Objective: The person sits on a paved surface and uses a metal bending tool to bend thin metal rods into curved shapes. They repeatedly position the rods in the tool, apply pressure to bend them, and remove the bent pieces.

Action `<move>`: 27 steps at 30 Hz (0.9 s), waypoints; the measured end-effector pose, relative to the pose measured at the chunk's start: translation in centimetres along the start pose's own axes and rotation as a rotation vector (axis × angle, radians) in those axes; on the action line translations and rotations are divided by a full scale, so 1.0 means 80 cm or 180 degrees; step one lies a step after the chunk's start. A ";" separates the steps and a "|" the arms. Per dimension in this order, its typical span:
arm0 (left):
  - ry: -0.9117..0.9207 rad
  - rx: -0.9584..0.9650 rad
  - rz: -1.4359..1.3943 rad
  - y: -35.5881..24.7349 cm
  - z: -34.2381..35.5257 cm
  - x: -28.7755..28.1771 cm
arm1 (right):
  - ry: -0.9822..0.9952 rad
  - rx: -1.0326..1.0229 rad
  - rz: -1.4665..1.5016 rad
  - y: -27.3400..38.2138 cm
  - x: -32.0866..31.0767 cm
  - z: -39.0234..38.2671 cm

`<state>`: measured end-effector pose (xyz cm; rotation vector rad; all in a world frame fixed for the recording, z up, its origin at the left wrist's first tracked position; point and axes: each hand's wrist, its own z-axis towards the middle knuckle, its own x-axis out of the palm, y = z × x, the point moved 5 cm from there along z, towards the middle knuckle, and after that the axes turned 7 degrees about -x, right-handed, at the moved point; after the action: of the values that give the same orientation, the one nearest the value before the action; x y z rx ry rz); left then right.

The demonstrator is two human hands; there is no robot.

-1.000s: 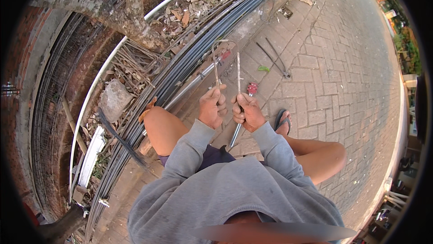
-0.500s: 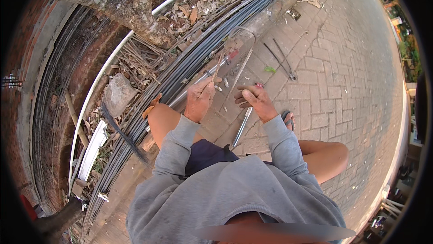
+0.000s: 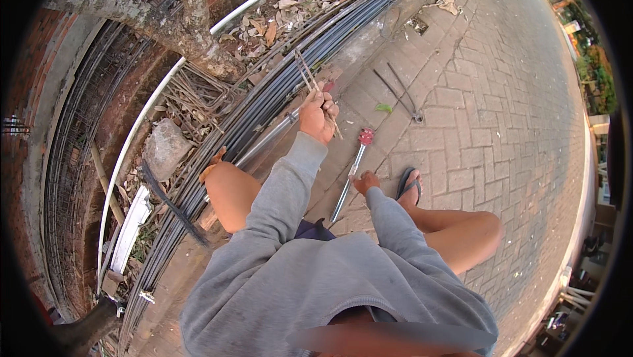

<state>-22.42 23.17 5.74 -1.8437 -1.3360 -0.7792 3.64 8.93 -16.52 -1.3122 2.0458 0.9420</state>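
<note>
Left hand grips bent rod; right hand, grasp unclear, nearer red-ended tool at its 9 o'clock, axis 1-to-7.

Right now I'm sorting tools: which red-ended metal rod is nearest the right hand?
The metal rod at the right hand; the other rod runs behind the left hand.

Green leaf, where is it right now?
In the head view, the green leaf lies upper centre on the paving, right of the left hand and just left of the dark V-shaped object's lower end.
</note>
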 end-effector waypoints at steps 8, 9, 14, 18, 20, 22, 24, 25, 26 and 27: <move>0.0209 -0.0298 0.0023 0.000 -0.023 -0.018 | -0.0188 0.0157 0.0023 0.017 0.080 -0.006; 0.0416 -0.0244 0.0143 -0.003 -0.029 -0.019 | -0.0171 0.0189 0.0184 0.014 0.082 -0.003; 0.0065 -0.0105 0.1523 -0.008 -0.040 -0.028 | -0.1027 0.0916 0.1077 -0.020 0.077 0.018; -0.0023 0.1367 0.4340 -0.064 -0.015 0.015 | -0.0767 0.1136 0.3404 0.007 0.043 0.051; -0.0192 0.2388 0.6246 -0.104 -0.011 0.050 | -0.0311 0.1055 0.4275 0.034 -0.017 0.058; -0.0863 0.2380 0.7740 -0.132 -0.001 0.070 | 0.0039 0.0597 0.4546 0.052 -0.097 0.049; -0.1334 0.2090 0.8639 -0.147 0.013 0.083 | 0.0114 0.0036 0.4562 0.067 -0.173 0.037; -0.1281 0.2362 0.8806 -0.147 0.017 0.091 | -0.0078 0.0021 0.4468 0.073 -0.201 0.035; -0.1147 0.2743 0.8938 -0.144 0.020 0.097 | -0.0217 -0.0179 0.4378 0.082 -0.225 0.036; -0.1021 0.3009 0.9099 -0.139 0.023 0.098 | -0.0350 -0.0346 0.4289 0.088 -0.244 0.035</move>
<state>-30.76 31.05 13.27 -1.0985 1.2533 1.3670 4.92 23.85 -1.92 0.3076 2.7005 1.5647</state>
